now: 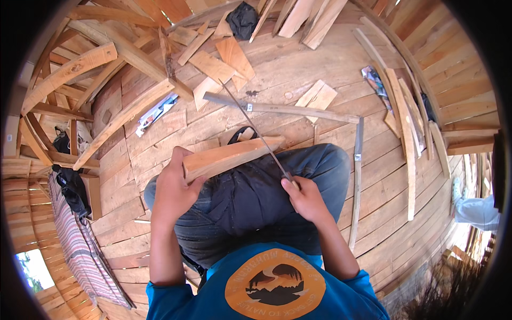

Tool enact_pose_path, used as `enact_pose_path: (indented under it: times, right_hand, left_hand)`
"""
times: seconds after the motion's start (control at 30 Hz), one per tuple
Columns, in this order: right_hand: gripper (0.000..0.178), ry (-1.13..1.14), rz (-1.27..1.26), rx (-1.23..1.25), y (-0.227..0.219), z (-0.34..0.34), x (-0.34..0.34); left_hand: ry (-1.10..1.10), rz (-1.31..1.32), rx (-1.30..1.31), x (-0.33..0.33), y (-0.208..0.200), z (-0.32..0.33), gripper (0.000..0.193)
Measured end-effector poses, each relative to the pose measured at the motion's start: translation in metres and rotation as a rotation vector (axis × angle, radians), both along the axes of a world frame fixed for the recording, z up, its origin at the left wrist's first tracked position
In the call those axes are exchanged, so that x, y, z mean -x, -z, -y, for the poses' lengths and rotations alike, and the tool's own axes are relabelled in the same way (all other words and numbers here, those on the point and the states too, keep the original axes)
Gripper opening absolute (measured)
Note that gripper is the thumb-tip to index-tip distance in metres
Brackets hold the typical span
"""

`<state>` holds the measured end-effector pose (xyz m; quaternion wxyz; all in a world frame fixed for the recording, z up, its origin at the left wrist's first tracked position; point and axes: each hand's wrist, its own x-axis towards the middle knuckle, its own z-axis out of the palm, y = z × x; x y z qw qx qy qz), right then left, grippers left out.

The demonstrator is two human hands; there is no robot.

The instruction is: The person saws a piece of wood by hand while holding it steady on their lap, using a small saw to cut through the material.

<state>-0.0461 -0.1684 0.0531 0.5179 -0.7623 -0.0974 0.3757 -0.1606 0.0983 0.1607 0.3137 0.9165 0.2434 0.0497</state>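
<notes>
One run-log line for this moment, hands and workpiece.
left hand: grips wooden piece on lap | right hand: holds thin saw blade across its top edge | surface: plank floor

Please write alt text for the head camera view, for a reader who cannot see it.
A seated person's left hand holds a short reddish wooden plank across the knees while the right hand grips a long thin metal blade laid over it. Wood offcuts litter the plank floor around them.

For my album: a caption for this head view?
Left hand steadies a wooden piece while right hand holds a thin saw across it.
</notes>
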Motion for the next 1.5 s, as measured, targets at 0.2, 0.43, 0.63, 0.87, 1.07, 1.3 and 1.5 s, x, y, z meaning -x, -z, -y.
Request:
enact_pose_path:
  times: [0.2,0.43,0.63,0.87,1.07,1.3,1.5]
  right_hand:
    - [0.042,0.239,0.408,0.350,-0.021,0.113,-0.011]
    - [0.048,0.570,0.624,0.770,0.052,0.253,-0.005]
    - [0.049,0.705,0.456,0.992,0.092,0.325,0.028]
    - [0.044,0.589,0.405,1.123,0.132,0.364,0.050]
    - [0.044,0.522,0.252,1.406,0.156,0.339,0.052]
    - [0.048,0.389,0.058,1.483,0.145,0.316,0.027]
    - [0.050,0.429,0.637,0.941,0.099,0.186,-0.123]
  left_hand:
    - [0.095,0.116,-0.045,-0.020,-0.026,-0.010,0.044]
    - [0.138,0.209,-0.193,-0.052,-0.076,-0.026,0.045]
    - [0.153,0.285,-0.265,-0.083,-0.098,-0.046,0.046]
    - [0.047,0.454,0.011,-0.117,-0.075,-0.075,0.041]
    - [-0.086,0.692,0.115,-0.140,-0.052,-0.098,0.044]
    - [-0.244,0.846,0.383,-0.132,-0.029,-0.100,0.078]
    - [-0.167,0.870,0.390,-0.128,-0.022,-0.112,0.088]
